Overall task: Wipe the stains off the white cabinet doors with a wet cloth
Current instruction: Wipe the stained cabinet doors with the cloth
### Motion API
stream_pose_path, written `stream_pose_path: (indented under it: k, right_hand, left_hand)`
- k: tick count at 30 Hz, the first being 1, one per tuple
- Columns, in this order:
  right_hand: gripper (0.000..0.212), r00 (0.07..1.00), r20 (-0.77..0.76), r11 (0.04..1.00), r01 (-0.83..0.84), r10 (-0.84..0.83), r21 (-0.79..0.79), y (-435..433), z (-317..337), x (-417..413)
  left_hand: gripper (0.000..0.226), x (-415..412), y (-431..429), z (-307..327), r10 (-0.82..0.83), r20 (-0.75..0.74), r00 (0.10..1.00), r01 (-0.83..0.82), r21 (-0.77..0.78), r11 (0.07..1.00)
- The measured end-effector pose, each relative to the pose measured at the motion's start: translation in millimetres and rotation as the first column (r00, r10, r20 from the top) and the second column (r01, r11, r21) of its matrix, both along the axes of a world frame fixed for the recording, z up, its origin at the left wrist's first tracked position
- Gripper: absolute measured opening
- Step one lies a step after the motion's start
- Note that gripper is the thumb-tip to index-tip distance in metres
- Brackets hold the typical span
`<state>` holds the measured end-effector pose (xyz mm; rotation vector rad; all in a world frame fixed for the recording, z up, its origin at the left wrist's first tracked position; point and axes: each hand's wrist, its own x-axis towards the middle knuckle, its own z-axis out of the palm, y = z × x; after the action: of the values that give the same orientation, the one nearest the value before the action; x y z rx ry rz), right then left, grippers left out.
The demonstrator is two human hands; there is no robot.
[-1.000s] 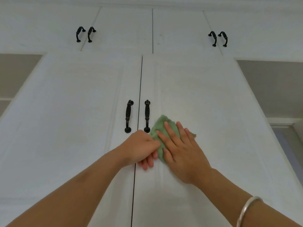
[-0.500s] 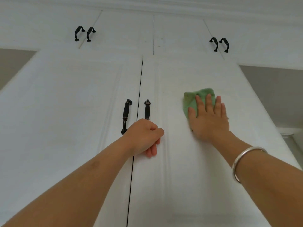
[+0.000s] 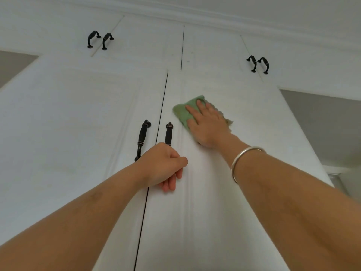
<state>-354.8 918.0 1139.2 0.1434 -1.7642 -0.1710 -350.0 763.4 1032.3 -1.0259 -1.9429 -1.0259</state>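
Seemingly midway: the right grip [image 3: 207, 124], fingers [image 3: 192, 112] flat, presses the green cloth [image 3: 182, 112] beneath it against the right door [image 3: 195, 222]; upper doors [image 3: 211, 51] above it likely await wiping. The left grip [image 3: 164, 165] curls, empty.

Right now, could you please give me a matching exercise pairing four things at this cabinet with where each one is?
Things:
1 green cloth
2 left hand
3 silver bangle
4 left door's handle

Places:
A at the right hand, on its wrist
B pressed on the right door under the flat right hand
C left of the door seam
D covering the lower end of the right door handle

Pairs: 1-B, 2-D, 3-A, 4-C.
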Motion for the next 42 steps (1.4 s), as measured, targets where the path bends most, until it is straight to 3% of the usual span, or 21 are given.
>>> stream_pose_path:
  k: [7,12,14,18,24,27,32,38,40,42]
  right_hand:
    - [0.056,0.999,-0.018,0.906,0.037,-0.049,-0.421,118,1,22]
    - [0.056,1.0,-0.008,0.857,0.003,-0.008,-0.515,109,-13,24]
    - [0.055,0.999,-0.034,0.9,-0.001,-0.016,-0.437,83,-22,15]
    - [0.052,0.995,-0.097,0.995,-0.006,-0.005,-0.104,37,-42,-1]
    - [0.059,0.997,-0.052,0.98,-0.045,0.056,0.196,33,-124,-1]
    - [0.056,0.998,0.022,0.966,-0.065,0.061,0.251,60,-145,5]
    - [0.059,0.992,-0.127,0.994,-0.009,-0.004,-0.106,137,-147,16]
    - [0.073,0.987,-0.159,0.907,-0.052,-0.017,-0.417,159,-156,19]
    - [0.07,0.981,-0.181,0.894,-0.014,-0.076,-0.448,139,-165,14]
    - [0.063,0.973,-0.222,0.945,-0.013,-0.063,-0.327,108,-179,7]
  left_hand:
    - [0.032,-1,1,-1,0.015,-0.005,1.0,-0.015,0.026,1.0]
    - [0.031,-2,1,-2,0.024,-0.023,0.999,-0.023,0.037,0.999]
    - [0.031,-3,1,-1,0.027,-0.016,0.999,-0.027,0.033,0.999]
    - [0.032,-2,1,-1,0.038,-0.025,0.999,-0.036,0.065,0.997]
    - [0.031,-1,0,-3,0.111,-0.075,0.991,-0.104,0.09,0.99]
    - [0.03,2,3,-4,0.121,-0.074,0.99,-0.114,0.093,0.989]
    - [0.032,-1,8,-10,0.2,-0.122,0.972,-0.185,0.121,0.975]
    - [0.032,-5,-9,-30,0.408,-0.233,0.883,-0.372,0.185,0.91]
    - [0.031,-7,-10,-34,0.445,-0.241,0.863,-0.41,0.184,0.894]
    - [0.032,-10,-9,-34,0.473,-0.251,0.845,-0.429,0.21,0.879]
